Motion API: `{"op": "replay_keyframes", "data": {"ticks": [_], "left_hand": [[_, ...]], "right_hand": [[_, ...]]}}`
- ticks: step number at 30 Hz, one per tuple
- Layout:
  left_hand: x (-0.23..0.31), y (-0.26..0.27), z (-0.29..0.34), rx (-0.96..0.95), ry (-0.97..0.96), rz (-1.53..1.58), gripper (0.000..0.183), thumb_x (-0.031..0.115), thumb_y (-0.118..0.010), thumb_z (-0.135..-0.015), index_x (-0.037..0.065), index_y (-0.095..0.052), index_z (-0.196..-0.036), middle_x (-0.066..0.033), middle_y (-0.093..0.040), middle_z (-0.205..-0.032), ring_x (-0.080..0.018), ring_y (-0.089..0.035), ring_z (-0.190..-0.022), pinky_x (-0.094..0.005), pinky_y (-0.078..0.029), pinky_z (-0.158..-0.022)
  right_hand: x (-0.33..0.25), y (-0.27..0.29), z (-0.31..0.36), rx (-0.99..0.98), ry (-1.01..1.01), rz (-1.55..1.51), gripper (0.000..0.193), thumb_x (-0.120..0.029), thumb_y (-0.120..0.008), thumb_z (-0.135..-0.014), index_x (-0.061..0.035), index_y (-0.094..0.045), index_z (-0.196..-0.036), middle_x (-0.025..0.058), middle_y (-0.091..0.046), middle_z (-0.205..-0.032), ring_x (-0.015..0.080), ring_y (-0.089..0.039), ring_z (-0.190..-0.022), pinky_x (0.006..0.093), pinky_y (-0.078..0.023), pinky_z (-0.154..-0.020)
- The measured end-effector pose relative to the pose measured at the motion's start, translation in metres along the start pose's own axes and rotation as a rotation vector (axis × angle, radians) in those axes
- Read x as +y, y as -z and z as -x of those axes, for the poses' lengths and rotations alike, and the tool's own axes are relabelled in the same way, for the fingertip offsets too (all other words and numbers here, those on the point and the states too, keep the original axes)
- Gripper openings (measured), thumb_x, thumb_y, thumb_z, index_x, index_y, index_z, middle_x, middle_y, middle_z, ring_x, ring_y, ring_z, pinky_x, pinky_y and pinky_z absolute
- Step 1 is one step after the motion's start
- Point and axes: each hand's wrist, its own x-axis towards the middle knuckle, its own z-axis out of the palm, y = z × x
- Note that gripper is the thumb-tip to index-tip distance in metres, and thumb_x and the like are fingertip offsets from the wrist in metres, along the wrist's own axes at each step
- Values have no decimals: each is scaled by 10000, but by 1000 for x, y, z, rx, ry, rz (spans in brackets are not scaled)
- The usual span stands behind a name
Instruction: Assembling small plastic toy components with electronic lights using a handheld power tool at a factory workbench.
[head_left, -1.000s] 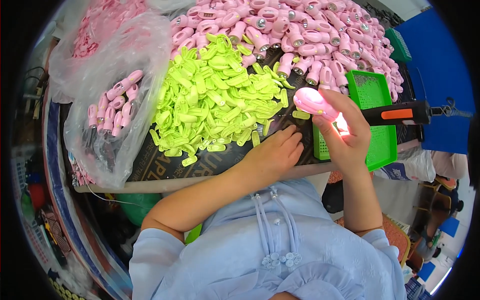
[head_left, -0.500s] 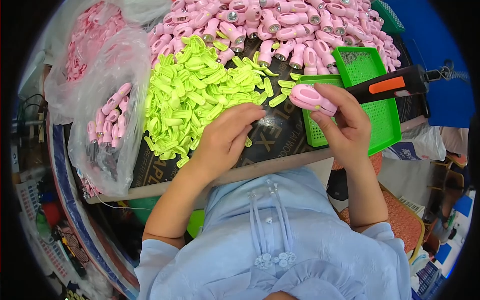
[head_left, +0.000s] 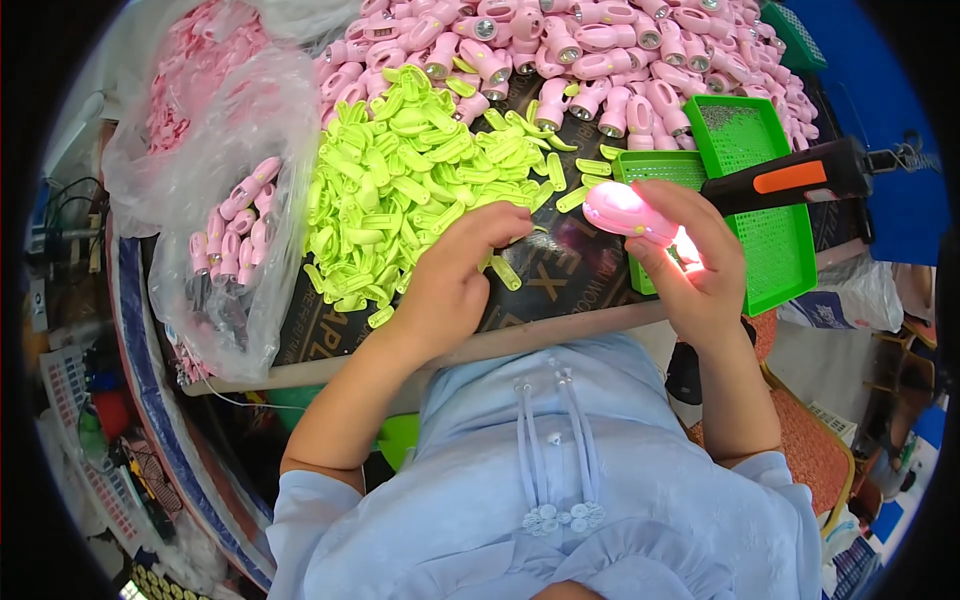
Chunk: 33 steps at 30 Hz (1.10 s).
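My right hand is closed around a small pink flashlight, held above the table's right side. The flashlight is lit: bright light shows at its palm end, and a white glow covers part of its upper side. My left hand is loosely bent at the near right edge of a heap of lime-green plastic pieces, with fingers apart and nothing visible in them. One loose lime piece lies beside its fingers. Many more pink flashlights are piled along the far side.
Green perforated trays stand at the right, one holding small metal parts. A black-and-orange power screwdriver hangs over them on a coiled cord. At the left, a clear plastic bag lies by several pink flashlights. Another bag holds pink parts.
The flashlight in my right hand has lit up and turned slightly. My left hand's fingers have curled a little more. The whole view has shifted slightly.
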Motion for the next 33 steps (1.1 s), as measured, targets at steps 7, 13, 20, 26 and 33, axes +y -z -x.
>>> {"op": "replay_keyframes", "data": {"ticks": [7,13,20,26,33], "left_hand": [[-4,8,1,51,128,1085,887,-144,-444,-688,94,-277,-1526,-240,-310,-1569,-412,-267,-1483,-501,-258,-1188],[2,19,7,59,17,822,796,-120,-466,-758,85,-328,-1515,-251,-357,-1541,-426,-317,-1456,-515,-275,-1181],[18,10,3,-111,-234,-885,367,75,-694,-795,116,-656,-1157,-96,-600,-1274,-375,-462,-1310,-527,-333,-1083],[2,37,25,-51,-255,-1030,276,113,-688,-789,144,-678,-1062,-45,-634,-1146,-284,-544,-1149,-467,-364,-971],[4,61,15,135,-237,-930,388,91,-769,-731,122,-672,-1106,-63,-628,-1133,-314,-546,-1117,-452,-392,-956]], "right_hand": [[3,-9,-1,6,-43,-180,443,33,-765,-773,-11,-671,-1204,147,-681,-1179,276,-651,-1089,352,-509,-939],[2,-7,-5,-11,-11,-166,435,50,-750,-780,4,-665,-1205,148,-675,-1183,260,-648,-1096,336,-506,-939],[1,-4,-6,5,-34,-142,422,31,-760,-781,-2,-671,-1192,134,-680,-1178,265,-650,-1091,342,-501,-945],[-3,-5,-7,-31,32,-55,427,15,-773,-769,-16,-680,-1184,137,-689,-1166,276,-654,-1089,355,-506,-939],[2,-9,-7,-33,16,-68,425,27,-769,-769,-9,-679,-1183,139,-689,-1163,273,-651,-1097,356,-502,-947]]}}
